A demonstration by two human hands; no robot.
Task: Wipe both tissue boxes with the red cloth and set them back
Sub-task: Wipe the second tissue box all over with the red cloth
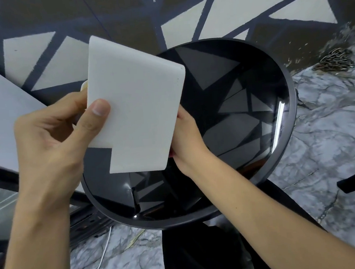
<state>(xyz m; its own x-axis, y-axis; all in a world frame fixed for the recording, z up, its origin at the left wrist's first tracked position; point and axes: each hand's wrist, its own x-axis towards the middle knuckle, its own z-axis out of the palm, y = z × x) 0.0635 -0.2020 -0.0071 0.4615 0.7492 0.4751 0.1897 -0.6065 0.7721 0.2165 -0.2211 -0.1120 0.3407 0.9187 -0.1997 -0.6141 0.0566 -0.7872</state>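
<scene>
Filling the upper field: patterned wall (pixel 183 6), dark with pale angular panels.

Floor (pixel 330 122): grey veined marble look, lower and right.

Round table (pixel 293 108): black rim, glossy dark glass top mirroring the wall pattern. It sits directly below the hands.

Pale slab (pixel 0 105): flat grey-white surface at the left edge; what it is cannot be told.

Tissue box (pixel 136 108): white, plain, with rounded corners and a square notch at its lower left corner. It is held in the air above the round table, tilted, broad face to the camera. Only one box is in view.
- Handling (judged): light; the rigid shell should not give under a wipe. The smooth finish is likely slippery, so a hold across opposite edges suits it better than one on the flat face.

Left hand (pixel 51 140): pinches the box's left edge, thumb (pixel 98 110) pressed on the front face, remaining fingers hidden behind it.

Right hand (pixel 187 137): against the box's lower right edge, fingers hidden behind it. Whether it grips the box or a cloth cannot be told. The red cloth is not plainly visible.

Chain (pixel 336 60): a metal heap on the floor by the wall, well apart from the table.

Cable (pixel 101 261): thin, white, on the floor.
</scene>
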